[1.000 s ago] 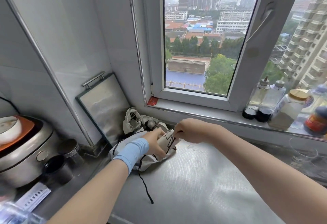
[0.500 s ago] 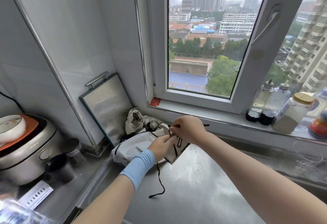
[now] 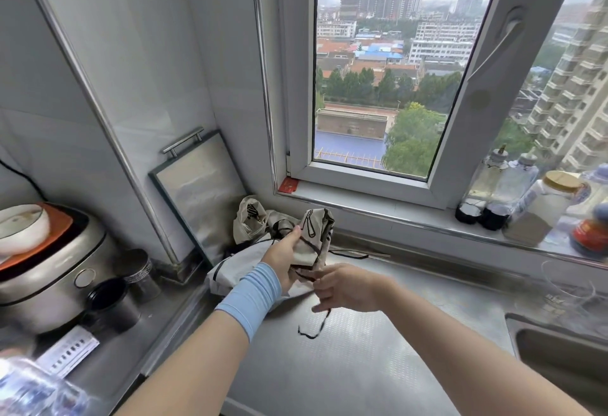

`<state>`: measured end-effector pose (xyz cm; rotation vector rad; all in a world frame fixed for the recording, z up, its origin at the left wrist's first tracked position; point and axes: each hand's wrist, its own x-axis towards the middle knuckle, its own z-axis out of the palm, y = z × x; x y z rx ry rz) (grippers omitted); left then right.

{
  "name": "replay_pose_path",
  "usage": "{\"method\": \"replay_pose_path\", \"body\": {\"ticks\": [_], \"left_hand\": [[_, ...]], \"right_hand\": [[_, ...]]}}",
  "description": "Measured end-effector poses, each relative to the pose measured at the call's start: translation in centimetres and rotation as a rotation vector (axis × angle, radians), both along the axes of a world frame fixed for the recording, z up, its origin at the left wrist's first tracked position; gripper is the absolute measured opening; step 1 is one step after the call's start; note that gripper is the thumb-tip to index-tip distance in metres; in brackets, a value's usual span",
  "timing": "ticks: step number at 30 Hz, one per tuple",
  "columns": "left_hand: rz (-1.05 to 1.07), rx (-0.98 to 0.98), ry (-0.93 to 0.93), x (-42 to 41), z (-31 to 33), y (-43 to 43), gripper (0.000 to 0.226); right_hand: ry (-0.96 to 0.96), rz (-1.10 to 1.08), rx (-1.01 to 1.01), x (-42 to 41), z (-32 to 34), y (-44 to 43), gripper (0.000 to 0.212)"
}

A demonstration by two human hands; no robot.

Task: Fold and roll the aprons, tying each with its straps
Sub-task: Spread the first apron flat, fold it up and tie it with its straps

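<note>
A rolled beige apron (image 3: 314, 234) with black printed outlines stands tilted upright above the steel counter (image 3: 362, 356), gripped around its middle by my left hand (image 3: 284, 259), which wears a light blue wrist sleeve. My right hand (image 3: 345, 287) is just below and to the right of the roll, pinching its thin black strap (image 3: 317, 325), whose loose end dangles to the counter. Another strap end (image 3: 350, 254) lies behind the roll. A pale grey apron (image 3: 237, 267) lies under my left hand. A further crumpled beige apron (image 3: 251, 218) sits in the corner.
A framed tray (image 3: 200, 192) leans on the wall behind the aprons. At the left stand a rice cooker (image 3: 49, 271) with a bowl on it and two dark cups (image 3: 112, 303). Bottles and jars (image 3: 526, 198) line the windowsill. A sink (image 3: 566, 346) is at the lower right.
My right hand has dropped from the top of the roll to below it, pulling the black strap down. My left hand has turned the roll more upright.
</note>
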<state>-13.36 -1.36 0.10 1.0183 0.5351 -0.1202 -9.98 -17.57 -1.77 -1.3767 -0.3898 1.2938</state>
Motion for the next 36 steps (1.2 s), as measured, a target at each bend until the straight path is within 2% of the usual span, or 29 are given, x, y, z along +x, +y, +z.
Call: {"method": "replay_pose_path", "body": {"ticks": [3, 5, 7, 11, 14, 17, 20, 22, 24, 26, 29, 30, 31, 34, 36], "left_hand": [[-0.13, 0.068, 0.034, -0.5, -0.2, 1.2, 0.046], [-0.291, 0.164, 0.059, -0.9, -0.3, 1.5, 0.042], [-0.405, 0.344, 0.073, -1.8, 0.2, 1.1, 0.027], [-0.471, 0.577, -0.037, -2.1, -0.5, 0.3, 0.025], [-0.429, 0.741, -0.123, -2.0, -1.7, -0.1, 0.029], [-0.274, 0.738, -0.192, -1.9, -2.6, -0.4, 0.024], [-0.181, 0.753, -0.144, -1.7, -3.4, -0.2, 0.017], [-0.138, 0.749, -0.053, -1.1, -4.0, 0.1, 0.032], [-0.024, 0.644, 0.079, -0.7, -4.4, 0.5, 0.042], [0.116, 0.434, 0.152, -0.7, -4.1, 0.9, 0.044], [0.204, 0.197, 0.164, -0.4, -3.6, 1.5, 0.037], [0.223, 0.122, 0.142, -0.3, -3.3, 1.5, 0.034], [0.222, 0.08, 0.118, -0.2, -3.2, 1.5, 0.032], [0.162, 0.115, 0.012, -0.3, -3.1, 1.0, 0.025], [0.119, 0.118, -0.057, -0.6, -3.0, 0.7, 0.019]], "right_hand": [[-0.286, 0.128, -0.284, 1.5, 1.1, -1.5, 0.013], [-0.351, 0.105, -0.376, 2.7, 2.1, -2.4, 0.018], [-0.394, 0.034, -0.431, 3.8, 3.1, -2.8, 0.02], [-0.727, 0.023, -0.624, 4.9, 4.9, -1.9, 0.028], [-0.975, 0.028, -0.633, 4.9, 6.1, -0.2, 0.028], [-1.153, 0.008, -0.656, 4.3, 6.5, 1.1, 0.028], [-1.247, -0.079, -0.606, 3.4, 6.5, 1.5, 0.029], [-1.33, -0.08, -0.562, 2.6, 6.4, 1.7, 0.029], [-1.37, -0.082, -0.503, 1.9, 6.1, 1.8, 0.026], [-1.428, -0.059, -0.438, 1.4, 5.7, 1.6, 0.024], [-1.659, -0.019, -0.508, 0.8, 5.1, 1.1, 0.025], [-1.657, -0.025, -0.556, 0.6, 5.0, 0.8, 0.024], [-1.553, -0.022, -0.604, 0.4, 5.0, 0.7, 0.023], [-0.844, -0.102, -0.596, 0.6, 4.3, 0.1, 0.015], [-0.474, -0.227, -0.534, 1.0, 4.0, -0.4, 0.018]]}}
